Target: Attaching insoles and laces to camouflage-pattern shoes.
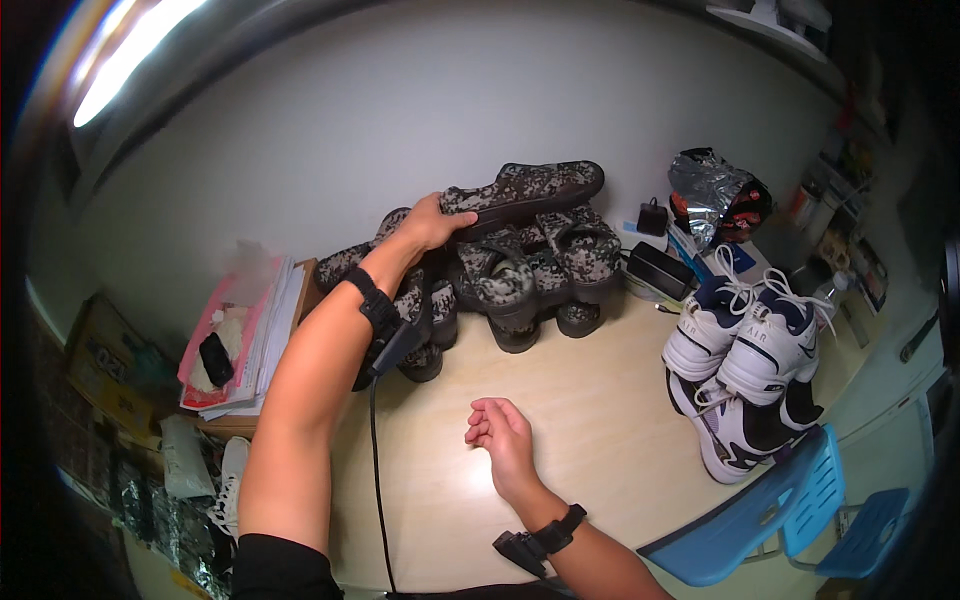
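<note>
At the back of the table, my left hand point(437, 222) is closed around the heel end of a camouflage-patterned shoe point(548, 185). That shoe lies on its side across the top of a pile of matching shoes point(500, 275) with dark soles. My left thumb presses on its sole side, and the fingers are partly hidden behind it. Lower down, my right hand point(502, 437) is over the middle of the table point(430, 470), its fingers loosely curled in with nothing visible in them.
White sneakers point(765, 345) are stacked at the right, beside a black box-shaped object point(660, 270) and a crumpled silver bag point(715, 195). Papers with a pink folder point(225, 340) lie at the left. Blue chairs point(745, 520) stand front right. A black cable point(378, 480) hangs from my left wrist.
</note>
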`<state>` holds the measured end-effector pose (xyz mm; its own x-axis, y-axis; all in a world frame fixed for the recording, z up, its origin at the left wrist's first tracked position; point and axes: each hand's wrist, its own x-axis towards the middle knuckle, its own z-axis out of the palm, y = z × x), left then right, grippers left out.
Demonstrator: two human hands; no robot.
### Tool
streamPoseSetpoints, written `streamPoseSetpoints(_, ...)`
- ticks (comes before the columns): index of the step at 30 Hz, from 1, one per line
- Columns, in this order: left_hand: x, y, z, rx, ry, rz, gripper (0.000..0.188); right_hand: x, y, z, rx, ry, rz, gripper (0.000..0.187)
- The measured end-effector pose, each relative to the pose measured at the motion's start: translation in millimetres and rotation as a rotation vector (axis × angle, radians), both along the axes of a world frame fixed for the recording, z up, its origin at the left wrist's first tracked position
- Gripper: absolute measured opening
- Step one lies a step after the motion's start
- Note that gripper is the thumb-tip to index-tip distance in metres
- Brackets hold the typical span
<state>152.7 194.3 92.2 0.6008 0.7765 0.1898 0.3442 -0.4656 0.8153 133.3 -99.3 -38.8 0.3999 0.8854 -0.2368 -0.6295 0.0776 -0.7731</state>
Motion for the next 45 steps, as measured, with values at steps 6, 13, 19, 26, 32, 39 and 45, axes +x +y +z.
streamPoseSetpoints(6, -5, -1, 6, 0.048, -0.046, 0.078, 0.057, 0, 0, 6, -0.002, -0.007, 0.009, 0.023)
streamPoseSetpoints(13, -3, -5, 6, 0.140, 0.167, 0.184, 0.075, 4, 1, 1, -0.006, -0.022, 0.004, 0.023)
streamPoseSetpoints(19, -42, -23, 34, 0.146, -0.019, 0.261, 0.062, 4, -1, 9, -0.005, -0.087, 0.169, 0.025)
streamPoseSetpoints(26, -97, -65, 77, -0.086, -0.366, 0.275, 0.042, -100, -36, 7, 0.425, -0.464, 1.533, 0.060)
streamPoseSetpoints(32, -150, -91, 95, -0.084, -0.363, 0.236, 0.039, -191, -67, 15, 0.453, -0.135, 1.834, 0.028)
streamPoseSetpoints(39, -207, -115, 66, 0.029, -0.071, 0.115, 0.021, -273, -88, 47, 0.663, 0.238, 1.449, 0.033)
streamPoseSetpoints(45, -255, -135, 86, 0.109, -0.071, 0.018, 0.019, -302, -57, 43, 0.419, 0.272, 1.050, 0.033)
